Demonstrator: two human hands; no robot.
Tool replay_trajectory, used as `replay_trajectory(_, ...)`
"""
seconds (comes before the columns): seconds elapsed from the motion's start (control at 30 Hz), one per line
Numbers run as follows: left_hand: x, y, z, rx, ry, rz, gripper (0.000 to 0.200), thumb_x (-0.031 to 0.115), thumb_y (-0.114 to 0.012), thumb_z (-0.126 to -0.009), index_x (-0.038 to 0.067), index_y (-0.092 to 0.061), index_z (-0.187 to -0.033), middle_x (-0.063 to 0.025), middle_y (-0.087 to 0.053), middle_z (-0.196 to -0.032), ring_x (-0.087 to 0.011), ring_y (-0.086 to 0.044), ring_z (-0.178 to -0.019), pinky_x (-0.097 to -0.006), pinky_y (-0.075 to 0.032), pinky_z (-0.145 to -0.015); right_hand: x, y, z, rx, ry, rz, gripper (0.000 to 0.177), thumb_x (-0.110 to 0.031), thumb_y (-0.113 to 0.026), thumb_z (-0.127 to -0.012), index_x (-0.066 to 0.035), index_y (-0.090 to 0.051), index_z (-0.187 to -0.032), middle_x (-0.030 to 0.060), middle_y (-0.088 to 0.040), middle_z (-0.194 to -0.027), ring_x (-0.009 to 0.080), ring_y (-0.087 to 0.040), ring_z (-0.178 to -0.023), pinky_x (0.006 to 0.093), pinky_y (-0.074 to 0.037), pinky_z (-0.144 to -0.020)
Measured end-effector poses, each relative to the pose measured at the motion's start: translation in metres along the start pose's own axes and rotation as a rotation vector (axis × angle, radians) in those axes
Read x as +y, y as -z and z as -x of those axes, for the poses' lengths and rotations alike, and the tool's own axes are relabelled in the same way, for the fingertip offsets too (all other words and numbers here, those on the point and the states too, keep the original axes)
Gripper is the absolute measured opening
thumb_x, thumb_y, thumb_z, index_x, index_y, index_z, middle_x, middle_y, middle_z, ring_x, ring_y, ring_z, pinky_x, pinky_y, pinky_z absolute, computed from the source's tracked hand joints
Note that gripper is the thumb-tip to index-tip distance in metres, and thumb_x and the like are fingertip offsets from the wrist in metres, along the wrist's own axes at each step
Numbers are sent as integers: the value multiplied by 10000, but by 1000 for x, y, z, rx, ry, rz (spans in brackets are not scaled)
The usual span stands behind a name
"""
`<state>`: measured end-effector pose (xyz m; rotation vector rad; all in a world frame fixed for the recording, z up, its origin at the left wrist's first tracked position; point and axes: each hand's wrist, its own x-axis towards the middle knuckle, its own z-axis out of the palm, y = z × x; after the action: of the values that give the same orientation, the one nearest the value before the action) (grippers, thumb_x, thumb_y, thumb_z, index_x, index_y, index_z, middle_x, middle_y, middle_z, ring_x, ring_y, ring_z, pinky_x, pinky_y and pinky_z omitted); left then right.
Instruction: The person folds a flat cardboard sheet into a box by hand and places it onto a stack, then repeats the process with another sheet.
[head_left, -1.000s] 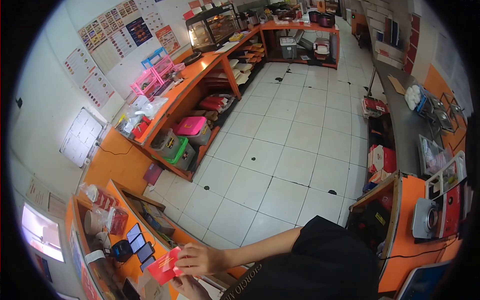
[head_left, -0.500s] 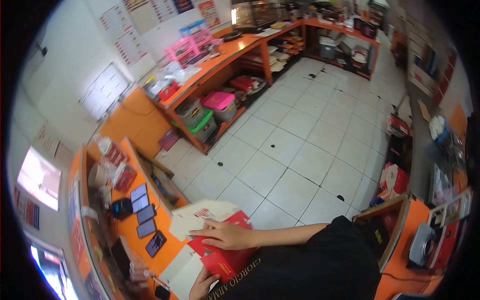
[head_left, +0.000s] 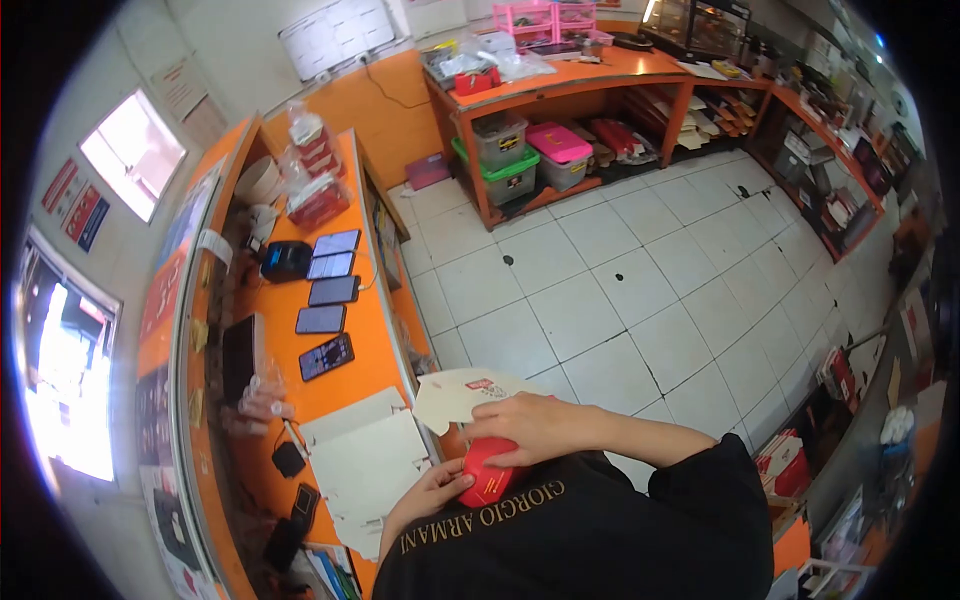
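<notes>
Close to my chest I have a red and cream cardboard box (head_left: 487, 470), partly folded. My left hand (head_left: 432, 493) pinches its red panel at the left edge, thumb on top. Above it, my right hand (head_left: 530, 430) bends over the same red panel, fingers curled round its upper side. A cream printed flap (head_left: 462, 393) of cardboard sticks out beyond my right hand. On the orange counter to the left lie flat cream cardboard blanks (head_left: 368, 465), just beside my left forearm.
Several phones (head_left: 327, 357) lie in a row on the orange counter (head_left: 285, 385), near a black device (head_left: 286, 261) and bagged red boxes (head_left: 318, 198). A shelf table with lidded bins (head_left: 560, 150) stands across the tiled floor (head_left: 600, 300). More red boxes (head_left: 782, 465) are at the right.
My view has swung left, bringing more of the counter into sight. The red panel is folded in more narrowly, and my right hand has moved from lying across it to curling round it.
</notes>
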<state>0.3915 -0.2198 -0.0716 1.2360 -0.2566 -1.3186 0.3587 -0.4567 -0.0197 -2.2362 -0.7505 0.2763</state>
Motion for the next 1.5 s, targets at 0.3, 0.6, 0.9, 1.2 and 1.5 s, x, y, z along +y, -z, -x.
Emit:
replay_trajectory(0.3, 13, -4, 4, -20, -5, -47, 334, 199, -484, -951, -6, -481, -1215, -39, -602, -1092, -66, -554, -969, -226, -438, -858, 0, -7, -2, 398, -10, -60, 225, -185, -636, -770, -60, -566, -944, 103, -527, -917, 300, -574, -846, 380, -478, -735)
replay_trajectory(0.6, 23, -1, 1, 59, -155, -275, 322, 206, -472, -955, 7, -495, -1206, -23, -599, -1054, -73, -537, -977, -208, -425, -825, -19, 5, 15, 214, -79, 135, 437, -378, -742, -672, -51, -599, -924, 98, -500, -857, 289, -591, -818, 387, -495, -669)
replay_trajectory(0.9, 29, 11, -9, 749, -805, -339, 835, 239, -685, -788, 82, -167, -1423, -136, -284, -1412, -254, -278, -1320, -380, -213, -1088, 15, 54, 55, 984, -328, -52, 338, -276, -669, -798, 5, -598, -972, 64, -493, -916, 152, -508, -733, 251, -439, -561)
replay_trajectory(1.2, 36, -5, -14, 397, -511, 287, 335, 207, -504, -933, 18, -459, -1206, -83, -560, -1137, -152, -546, -1066, -308, -444, -915, 45, -3, 8, 862, -439, 324, 418, -290, -602, -848, 8, -556, -1138, 155, -532, -1128, 311, -508, -1056, 403, -400, -917)
replay_trajectory(1.5, 45, 8, -22, 293, -379, 641, 358, 198, -457, -927, -13, -413, -1214, -148, -563, -1112, -221, -600, -986, -347, -515, -836, 13, -43, -20, 730, 435, 691, 431, -346, -686, -746, -183, -571, -1128, -9, -530, -1241, 136, -467, -1195, 451, -336, -991)
